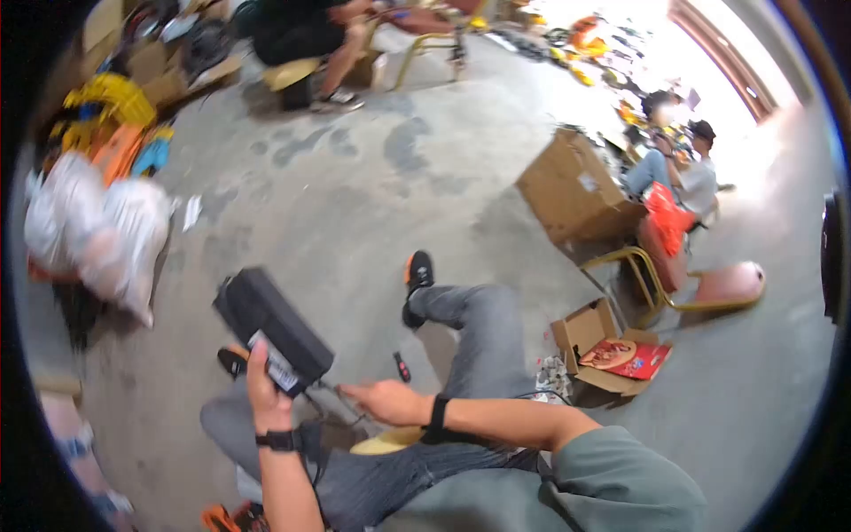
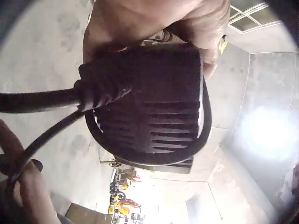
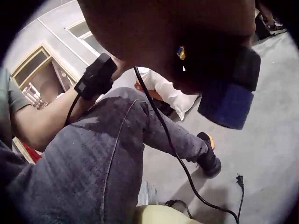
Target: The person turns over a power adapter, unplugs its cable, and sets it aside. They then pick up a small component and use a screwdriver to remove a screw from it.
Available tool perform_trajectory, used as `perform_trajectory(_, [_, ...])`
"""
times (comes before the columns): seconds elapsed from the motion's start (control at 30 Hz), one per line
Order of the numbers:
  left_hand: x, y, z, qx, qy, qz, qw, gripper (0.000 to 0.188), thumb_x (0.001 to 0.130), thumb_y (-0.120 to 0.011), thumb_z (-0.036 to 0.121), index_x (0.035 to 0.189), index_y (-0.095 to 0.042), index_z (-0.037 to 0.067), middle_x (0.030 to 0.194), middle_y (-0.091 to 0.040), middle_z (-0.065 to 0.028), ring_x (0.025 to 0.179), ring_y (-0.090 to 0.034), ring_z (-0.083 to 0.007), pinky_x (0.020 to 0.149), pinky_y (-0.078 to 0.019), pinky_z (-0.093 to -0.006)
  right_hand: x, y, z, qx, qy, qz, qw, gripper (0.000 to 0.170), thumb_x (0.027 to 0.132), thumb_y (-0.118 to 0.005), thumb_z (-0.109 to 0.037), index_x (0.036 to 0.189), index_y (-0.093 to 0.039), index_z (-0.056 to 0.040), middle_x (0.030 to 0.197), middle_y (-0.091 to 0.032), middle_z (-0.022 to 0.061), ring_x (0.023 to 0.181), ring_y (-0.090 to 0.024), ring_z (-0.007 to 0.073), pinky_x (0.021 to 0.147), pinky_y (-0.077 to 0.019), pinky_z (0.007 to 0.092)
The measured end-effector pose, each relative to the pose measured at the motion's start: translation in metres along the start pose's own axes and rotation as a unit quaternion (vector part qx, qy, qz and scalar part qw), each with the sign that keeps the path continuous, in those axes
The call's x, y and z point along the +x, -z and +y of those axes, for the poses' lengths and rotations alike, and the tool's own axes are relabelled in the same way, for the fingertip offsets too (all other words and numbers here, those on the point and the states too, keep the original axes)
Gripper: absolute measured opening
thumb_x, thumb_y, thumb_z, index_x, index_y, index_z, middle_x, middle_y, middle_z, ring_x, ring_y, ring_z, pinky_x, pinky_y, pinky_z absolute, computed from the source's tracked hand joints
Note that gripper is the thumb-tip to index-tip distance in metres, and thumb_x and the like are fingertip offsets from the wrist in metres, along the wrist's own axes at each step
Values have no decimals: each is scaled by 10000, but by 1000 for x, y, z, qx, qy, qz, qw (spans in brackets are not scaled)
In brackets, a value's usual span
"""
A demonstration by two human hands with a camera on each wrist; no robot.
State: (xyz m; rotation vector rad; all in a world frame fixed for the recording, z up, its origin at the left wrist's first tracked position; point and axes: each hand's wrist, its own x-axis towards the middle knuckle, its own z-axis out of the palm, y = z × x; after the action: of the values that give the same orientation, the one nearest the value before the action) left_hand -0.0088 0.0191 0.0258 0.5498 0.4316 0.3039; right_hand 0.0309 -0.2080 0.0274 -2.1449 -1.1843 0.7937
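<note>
Grey floor [image 1: 355,204] on my feed; I log left hand [image 1: 269,392] clamped round a black box [image 1: 277,326], right hand [image 1: 394,403] pinching its thin cord [image 2: 52,132].

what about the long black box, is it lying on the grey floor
No, the left hand grips the box above the floor.

Holding long black box [image 1: 277,324] in left grip [image 1: 269,392]. Pinching cable [image 1: 351,404] with right grip [image 1: 394,402], near box's end. Sitting above grey floor [image 1: 355,222], near red-and-black tool [image 1: 402,367].
</note>
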Motion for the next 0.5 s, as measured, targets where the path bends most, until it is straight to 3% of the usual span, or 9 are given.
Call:
perform_trajectory(0.03, [-2,-16,6,19,-9,-13,1000,471,901,-640,309,1283,-531,56,1225,-621,-96,1086,-620,-244,946,-508,-412,-1,-8,9,-69,18,3,997,441,843,-559,-102,1278,-498,-56,972,-636,216,829,-639,374,729,-513,459])
perform_trajectory(0.07, [-2,-18,11,46,-11,15,999,429,900,-643,289,1241,-554,45,1197,-634,-91,1063,-631,-221,934,-514,-395,-6,-15,23,-84,108,104,985,401,814,-553,-59,1212,-526,-24,998,-628,202,826,-643,367,737,-525,441])
perform_trajectory(0.1, [4,-8,8,35,-21,39,998,377,881,-663,187,1194,-536,20,1088,-640,-73,922,-657,-183,800,-552,-333,-7,4,11,-68,69,68,993,338,789,-548,-22,1127,-560,-35,963,-618,205,847,-635,371,737,-528,436])
perform_trajectory(0.13, [10,3,4,49,-16,43,998,361,865,-691,196,1150,-543,33,994,-627,-36,833,-640,-133,723,-539,-290,-10,5,17,-53,-15,51,997,292,760,-563,-15,1051,-572,-39,941,-613,197,869,-620,376,725,-520,443])
perform_trajectory(0.2, [13,-4,7,54,-61,61,995,467,820,-751,211,1170,-506,23,942,-589,-23,787,-609,-122,701,-526,-278,-3,24,22,-46,33,71,996,270,717,-581,-11,985,-561,-39,862,-595,174,822,-598,374,705,-497,443])
perform_trajectory(0.3, [12,-5,8,116,-74,100,985,503,796,-781,211,1120,-472,-18,961,-582,-74,818,-606,-132,721,-528,-284,0,42,10,32,-60,13,998,303,756,-598,-50,1058,-581,-36,885,-584,165,827,-598,350,727,-487,401])
perform_trajectory(0.4, [7,-8,5,175,-93,152,968,523,776,-802,203,1087,-455,-35,998,-572,-111,827,-609,-139,718,-534,-288,-4,56,-6,25,-21,26,999,389,768,-623,-59,1151,-558,-45,925,-581,174,817,-599,353,726,-484,428])
perform_trajectory(0.5, [3,-11,4,232,-82,170,954,486,788,-788,259,1079,-508,-12,963,-595,-76,819,-601,-128,724,-519,-282,-3,64,-20,38,22,64,997,416,753,-656,-62,1156,-557,-46,913,-571,161,779,-586,341,722,-480,402])
